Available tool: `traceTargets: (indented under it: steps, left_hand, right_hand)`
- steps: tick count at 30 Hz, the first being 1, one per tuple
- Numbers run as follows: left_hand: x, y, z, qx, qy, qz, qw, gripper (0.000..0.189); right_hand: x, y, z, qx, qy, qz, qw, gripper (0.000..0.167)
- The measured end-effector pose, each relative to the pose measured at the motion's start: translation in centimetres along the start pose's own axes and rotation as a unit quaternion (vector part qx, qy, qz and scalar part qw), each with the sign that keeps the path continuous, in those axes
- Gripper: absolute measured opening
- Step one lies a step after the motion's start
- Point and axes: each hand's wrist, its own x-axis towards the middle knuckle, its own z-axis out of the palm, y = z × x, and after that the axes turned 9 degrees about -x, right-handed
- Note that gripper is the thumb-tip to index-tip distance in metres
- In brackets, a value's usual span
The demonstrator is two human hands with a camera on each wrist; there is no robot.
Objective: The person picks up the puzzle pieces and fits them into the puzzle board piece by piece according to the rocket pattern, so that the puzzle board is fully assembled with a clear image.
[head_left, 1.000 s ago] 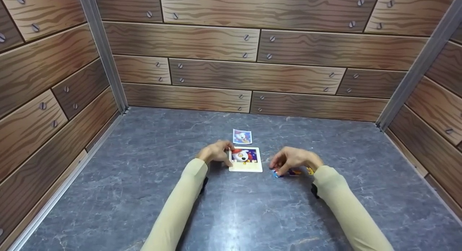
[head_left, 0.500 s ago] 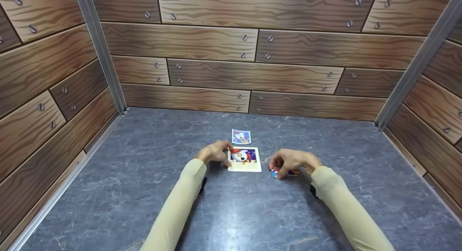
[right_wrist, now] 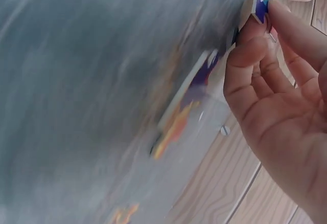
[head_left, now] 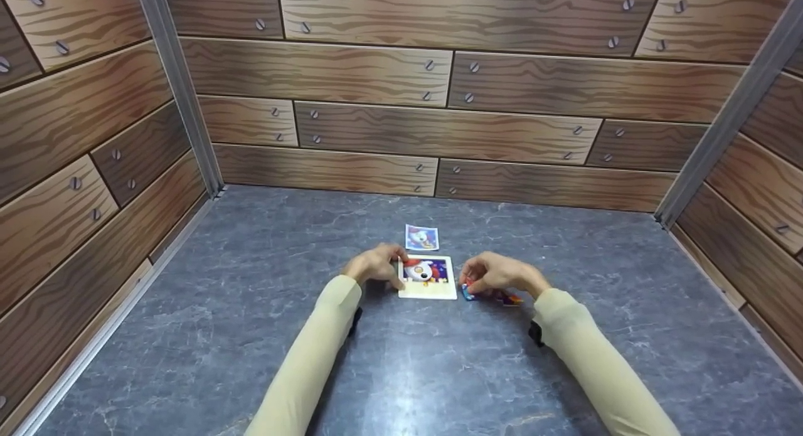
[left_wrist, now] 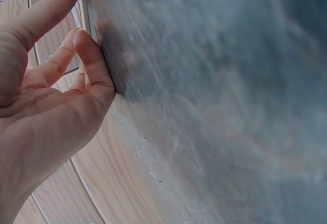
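Observation:
A cream-rimmed puzzle board (head_left: pixel 433 291) lies flat on the table, its upper part filled with a white cartoon character in red on dark purple. My left hand (head_left: pixel 377 263) rests at its left edge, thumb low and fingers near the upper corner. To the right of the board, my right hand (head_left: pixel 502 273) pinches a blue puzzle piece (right_wrist: pixel 261 9) between thumb and fingers. That piece is tilted in the right wrist view. Loose puzzle pieces (head_left: pixel 512 300), purple and orange, lie beneath and beside this hand, which partly hides them.
A small picture card (head_left: pixel 422 238) with a similar character lies just behind the board. Wood-patterned walls (head_left: pixel 351 125) enclose the grey marbled table (head_left: pixel 301 223) at the back and on both sides.
My right hand has moved left and slightly away from me, toward the board, bringing the blue puzzle piece with it. The left hand keeps its place at the board.

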Motion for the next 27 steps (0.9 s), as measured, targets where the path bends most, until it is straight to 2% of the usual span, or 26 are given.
traceTargets:
  steps: [3,9,16,22,27]
  left_hand:
    - [0.0,0.0,0.1,-0.006,0.001,-0.001,1.0,0.054]
    - [-0.1,0.0,0.0,-0.007,0.001,-0.004,1.0,0.054]
    - [0.1,-0.3,-0.4,-0.012,-0.015,0.0,0.9998,0.054]
    - [0.0,-0.5,-0.7,-0.025,-0.03,0.009,0.9992,0.056]
    - [0.0,-0.4,-0.7,-0.017,-0.033,0.02,0.9991,0.057]
  right_hand:
    - [0.2,-0.4,0.3,0.022,0.005,0.01,0.9997,0.017]
    - [0.8,-1.2,0.6,0.075,0.007,0.001,0.9972,0.021]
    - [2.0,-2.8,1.5,0.075,0.016,-0.024,0.9968,0.024]
    - [3.1,-4.1,2.3,0.096,0.019,-0.01,0.9952,0.022]
    - [3.7,-4.7,2.7,0.122,0.014,-0.017,0.9923,0.023]
